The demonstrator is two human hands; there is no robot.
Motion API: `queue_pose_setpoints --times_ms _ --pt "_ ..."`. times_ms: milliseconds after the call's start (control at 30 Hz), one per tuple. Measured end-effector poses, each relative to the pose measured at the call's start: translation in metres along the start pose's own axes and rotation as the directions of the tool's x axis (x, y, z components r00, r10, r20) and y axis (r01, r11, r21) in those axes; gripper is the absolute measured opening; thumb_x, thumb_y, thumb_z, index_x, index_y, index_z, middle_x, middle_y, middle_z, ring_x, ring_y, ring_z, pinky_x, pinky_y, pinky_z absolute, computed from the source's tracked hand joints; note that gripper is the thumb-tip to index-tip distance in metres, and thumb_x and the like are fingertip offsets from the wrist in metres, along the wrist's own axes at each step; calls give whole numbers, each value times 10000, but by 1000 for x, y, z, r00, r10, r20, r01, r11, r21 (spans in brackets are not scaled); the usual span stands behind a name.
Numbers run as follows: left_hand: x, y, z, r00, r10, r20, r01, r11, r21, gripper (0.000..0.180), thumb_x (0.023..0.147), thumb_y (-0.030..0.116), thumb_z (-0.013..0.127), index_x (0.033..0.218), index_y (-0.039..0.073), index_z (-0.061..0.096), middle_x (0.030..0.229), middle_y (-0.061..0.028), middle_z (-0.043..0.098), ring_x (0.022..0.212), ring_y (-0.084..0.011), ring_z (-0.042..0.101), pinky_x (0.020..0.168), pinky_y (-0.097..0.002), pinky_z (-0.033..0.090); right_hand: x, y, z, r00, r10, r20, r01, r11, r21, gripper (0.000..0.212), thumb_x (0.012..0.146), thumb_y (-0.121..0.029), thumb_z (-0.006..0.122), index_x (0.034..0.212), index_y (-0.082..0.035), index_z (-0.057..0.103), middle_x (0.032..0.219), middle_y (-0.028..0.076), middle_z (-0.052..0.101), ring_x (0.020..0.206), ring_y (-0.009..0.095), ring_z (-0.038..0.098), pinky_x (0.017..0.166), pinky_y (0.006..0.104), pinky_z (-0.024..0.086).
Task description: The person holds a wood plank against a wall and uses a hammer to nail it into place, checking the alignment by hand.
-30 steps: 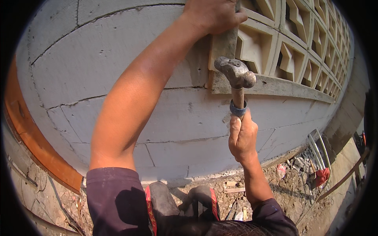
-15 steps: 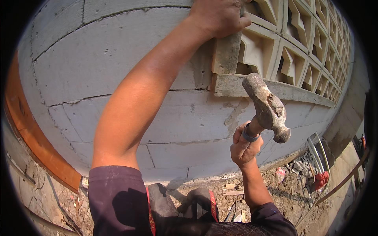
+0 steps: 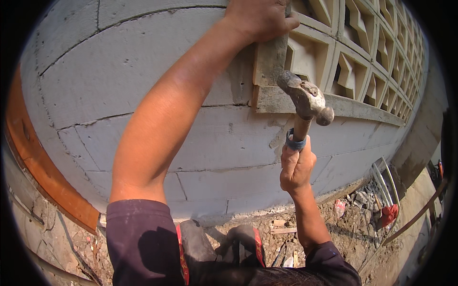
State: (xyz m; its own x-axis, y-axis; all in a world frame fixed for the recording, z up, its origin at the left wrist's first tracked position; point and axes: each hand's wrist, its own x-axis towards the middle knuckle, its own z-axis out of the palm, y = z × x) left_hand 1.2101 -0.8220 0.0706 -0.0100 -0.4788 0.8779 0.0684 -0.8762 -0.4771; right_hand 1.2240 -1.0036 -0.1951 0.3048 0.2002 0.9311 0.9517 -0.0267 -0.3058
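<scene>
My right hand [image 3: 296, 164] is wrapped round the handle of a ball-peen hammer [image 3: 307, 97], with a dark blue band round the handle just above my fingers. Its worn grey metal head is raised in front of the corner of a concrete frame [image 3: 279, 101]. At the top edge of the picture, my left hand [image 3: 260, 19] is closed against the frame's upright strip [image 3: 268, 62], thumb pointing right. What its fingers hold is hidden. Right of the strip are cream ventilation blocks [image 3: 350, 74] with angular openings.
A grey block wall [image 3: 143, 62] with dark joints fills the left and middle. An orange board [image 3: 47, 176] curves along the far left. Rubble and wood scraps [image 3: 284, 230] lie on the ground below. A red bag [image 3: 389, 214] sits by pale bent tubes at the right.
The hammer head has swung up and to the left, closer to the frame's corner, and its tilt has changed. My left hand stays against the upright strip.
</scene>
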Motion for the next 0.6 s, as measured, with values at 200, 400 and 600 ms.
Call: queue_pose_setpoints --times_ms 200,400,600 --pt "-1 -2 7 998 35 -57 -36 999 -12 565 801 356 689 1283 82 581 1569 -135 363 1519 -327 174 1141 -743 131 16 -2 5 991 62 117 -32 970 -240 166 1014 -132 477 972 28 492 649 117 589 527 281 613 476 353 456" --pt "0 0 7 999 13 -50 -17 997 -75 558 790 337 712 1272 85 588 1565 -135 371 1519 -333 173 1139 -746 129 6 1 7 973 -227 -52 222 972 -81 195 1026 -132 463 1036 55 518 696 114 564 493 238 579 462 349 447" --pt "0 0 -3 1000 13 -2 -14 994 -112 569 785 330 717 1279 83 577 1564 -149 365 1517 -341 175 1140 -741 134 6 -8 6 993 -116 -1 116 993 23 143 1011 -110 516 969 23 481 595 142 535 469 320 563 442 403 420"
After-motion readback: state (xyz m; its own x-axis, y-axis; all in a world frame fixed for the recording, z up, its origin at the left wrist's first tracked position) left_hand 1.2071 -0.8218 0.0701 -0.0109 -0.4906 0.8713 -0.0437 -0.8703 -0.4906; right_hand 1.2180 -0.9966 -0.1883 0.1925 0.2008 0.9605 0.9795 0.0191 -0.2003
